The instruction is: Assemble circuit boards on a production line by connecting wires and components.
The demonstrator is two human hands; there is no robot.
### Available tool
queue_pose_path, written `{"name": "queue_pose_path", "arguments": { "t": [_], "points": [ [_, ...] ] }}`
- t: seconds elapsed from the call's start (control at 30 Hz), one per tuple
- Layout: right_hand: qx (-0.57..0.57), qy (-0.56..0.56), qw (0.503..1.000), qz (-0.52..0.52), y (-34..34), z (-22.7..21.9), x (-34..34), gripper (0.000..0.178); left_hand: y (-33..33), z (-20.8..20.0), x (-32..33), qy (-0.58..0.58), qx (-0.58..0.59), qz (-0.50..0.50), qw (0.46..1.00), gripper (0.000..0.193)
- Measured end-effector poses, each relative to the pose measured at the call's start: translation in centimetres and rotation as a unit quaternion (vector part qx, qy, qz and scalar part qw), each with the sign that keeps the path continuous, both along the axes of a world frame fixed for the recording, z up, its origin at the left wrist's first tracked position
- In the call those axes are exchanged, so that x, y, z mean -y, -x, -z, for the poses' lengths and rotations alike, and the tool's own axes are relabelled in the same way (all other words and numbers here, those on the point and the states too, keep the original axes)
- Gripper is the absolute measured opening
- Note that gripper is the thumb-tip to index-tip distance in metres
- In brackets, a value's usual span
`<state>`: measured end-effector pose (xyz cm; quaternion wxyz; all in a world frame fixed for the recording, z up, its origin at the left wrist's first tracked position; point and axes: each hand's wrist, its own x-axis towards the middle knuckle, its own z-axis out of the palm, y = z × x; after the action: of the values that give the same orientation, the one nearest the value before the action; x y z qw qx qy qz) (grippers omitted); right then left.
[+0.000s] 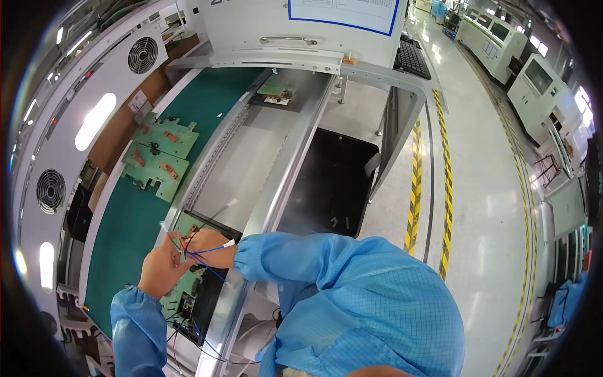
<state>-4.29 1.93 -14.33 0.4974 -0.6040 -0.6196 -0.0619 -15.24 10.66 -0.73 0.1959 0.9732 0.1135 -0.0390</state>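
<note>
Close together over the metal conveyor rail, my left hand (160, 267) and my right hand (210, 246) are both closed in a pinch on thin wires (210, 250). The wires are blue, red and dark, with small white connectors (230, 244) on some ends. Under my hands a green circuit board (173, 301) lies in a black carrier (210, 295), partly covered by my fingers. Dark parts and more loose wires (210, 347) sit at the board's near end, some hanging over the rail. Which wire each fingertip grips is too small to tell.
Green circuit boards (160, 164) with orange-brown parts lie on the green belt (116, 232) to the left. Another board (276, 88) sits farther up the metal track (279, 166). A black bin (330, 179) stands on the floor to the right, below a machine with a handle (287, 41).
</note>
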Motion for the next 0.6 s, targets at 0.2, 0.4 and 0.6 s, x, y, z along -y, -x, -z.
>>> {"name": "queue_pose_path", "arguments": {
  "t": [0.2, 0.4, 0.6],
  "points": [
    [0.023, 0.082, 0.996, 0.009, 1.0, -1.5, 1.6, 0.016, -0.4, -0.8, 2.6, -0.073, -0.04, 0.006, 0.997, 0.047],
    [0.002, 0.023, 1.0, 0.012, 1.8, 0.3, 1.3, 0.026, 0.3, -0.7, 3.4, -0.05, -0.047, 0.001, 0.998, 0.04],
    [0.113, -0.028, 0.992, 0.057, 3.1, 1.8, 2.2, 0.014, 1.7, 2.0, 3.1, -0.071, 0.073, 0.025, 0.995, 0.023]
  ]
}}
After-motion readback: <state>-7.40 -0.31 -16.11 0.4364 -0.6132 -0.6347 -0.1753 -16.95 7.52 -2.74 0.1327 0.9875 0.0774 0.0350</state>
